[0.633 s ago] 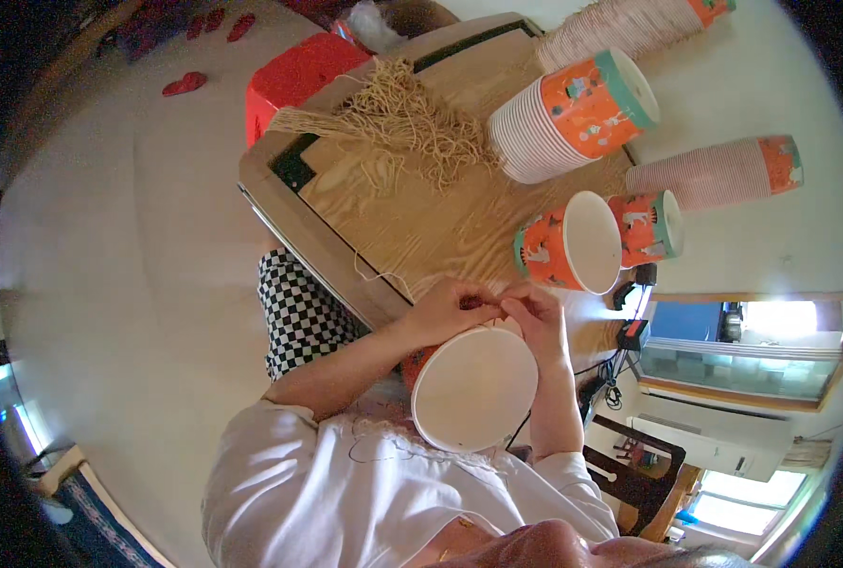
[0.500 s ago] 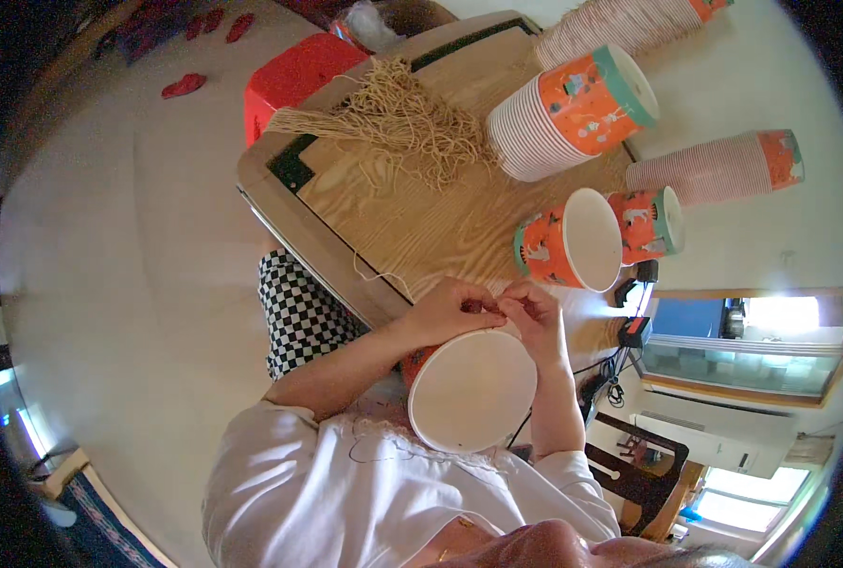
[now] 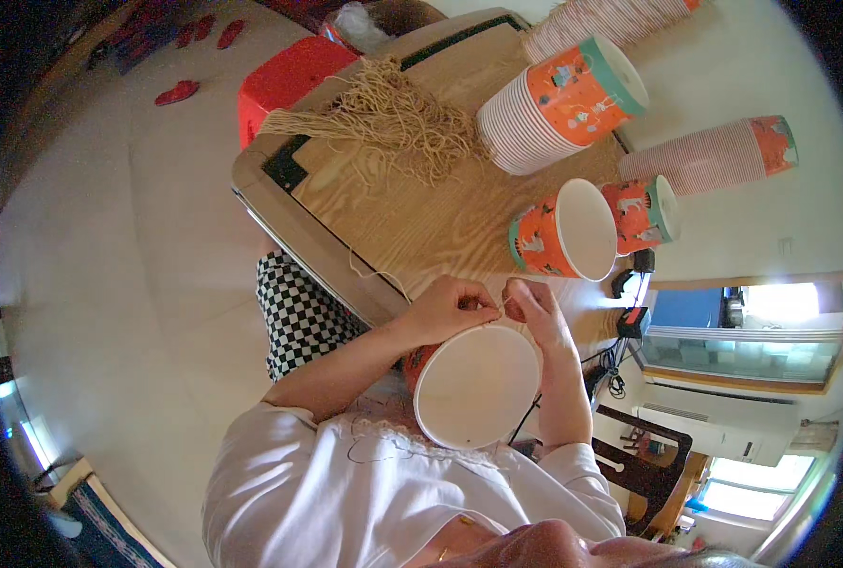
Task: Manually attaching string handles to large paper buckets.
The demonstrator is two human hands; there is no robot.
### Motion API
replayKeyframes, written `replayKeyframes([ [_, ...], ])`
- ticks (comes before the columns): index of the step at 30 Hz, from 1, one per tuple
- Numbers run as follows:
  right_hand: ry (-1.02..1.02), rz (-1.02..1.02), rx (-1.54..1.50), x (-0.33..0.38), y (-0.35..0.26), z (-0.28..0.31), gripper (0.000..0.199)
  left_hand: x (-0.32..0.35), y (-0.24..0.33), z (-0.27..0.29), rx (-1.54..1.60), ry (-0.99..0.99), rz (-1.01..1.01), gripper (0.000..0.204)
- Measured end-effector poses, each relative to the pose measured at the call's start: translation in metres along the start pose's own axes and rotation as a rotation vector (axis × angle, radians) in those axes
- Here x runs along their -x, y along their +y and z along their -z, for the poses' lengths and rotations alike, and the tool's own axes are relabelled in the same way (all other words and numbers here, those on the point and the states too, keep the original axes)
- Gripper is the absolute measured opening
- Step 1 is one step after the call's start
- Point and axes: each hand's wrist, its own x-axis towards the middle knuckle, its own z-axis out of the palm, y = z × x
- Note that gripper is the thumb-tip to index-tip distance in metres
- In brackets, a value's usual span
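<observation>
The left hand (image 3: 448,308) and the right hand (image 3: 532,308) meet fingertip to fingertip, both pinched on a thin cord (image 3: 376,275) at the rim of a white-lined paper bucket (image 3: 476,383) held against the person's lap, just below the wooden bench (image 3: 421,218).

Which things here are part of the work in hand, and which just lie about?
In use: left hand and right hand pinching a thin string at the rim of the white paper bucket; string bundle; orange buckets.
Lying about: red stool; red slippers; dark chair.
</observation>
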Motion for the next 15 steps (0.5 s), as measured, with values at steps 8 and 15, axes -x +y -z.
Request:
replayKeyframes([
  [8,-0.198,0.104,0.102,0.007,-0.007,0.010,0.019,0.003,0.003,0.004,-0.026,-0.003,-0.006,0.016],
  [15,-0.210,0.236,0.141,0.008,-0.010,0.007,0.011,0.008,0.005,0.006,-0.051,-0.007,-0.063,0.015],
])
